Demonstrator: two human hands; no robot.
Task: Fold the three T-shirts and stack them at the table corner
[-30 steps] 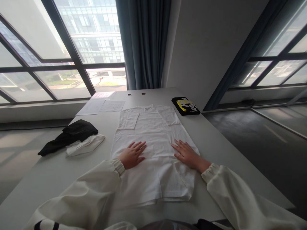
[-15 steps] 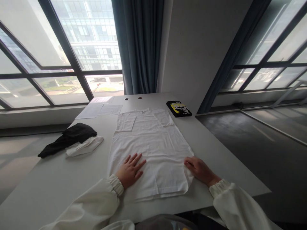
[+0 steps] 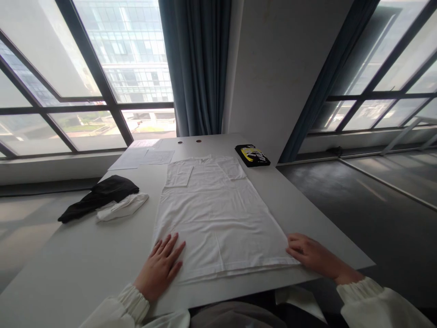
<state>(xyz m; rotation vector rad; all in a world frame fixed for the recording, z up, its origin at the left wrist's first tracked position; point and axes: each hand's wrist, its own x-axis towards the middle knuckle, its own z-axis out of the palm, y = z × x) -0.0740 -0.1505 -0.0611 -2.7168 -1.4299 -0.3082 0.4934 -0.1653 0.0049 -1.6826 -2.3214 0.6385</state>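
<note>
A white T-shirt point(image 3: 211, 214) lies spread on the table, its collar toward the window and both sleeves folded inward. My left hand point(image 3: 160, 264) rests flat with fingers spread over the shirt's lower left edge. At the lower right corner of the hem, my right hand point(image 3: 312, 254) is closed in a pinch on the shirt's fabric. The hem runs nearly straight between the two hands, with some wrinkles across the body of the shirt.
On the white table point(image 3: 85, 259), a crumpled black cloth point(image 3: 105, 193) and a small white cloth point(image 3: 123, 207) lie left of the shirt. Papers point(image 3: 139, 155) sit at the back left. A folded black garment with a yellow and white print point(image 3: 252, 156) lies at the back right.
My right hand has moved right and toward me, drawing the shirt's lower right corner outward and flattening its bunched side. My left hand has slid left and toward me.
</note>
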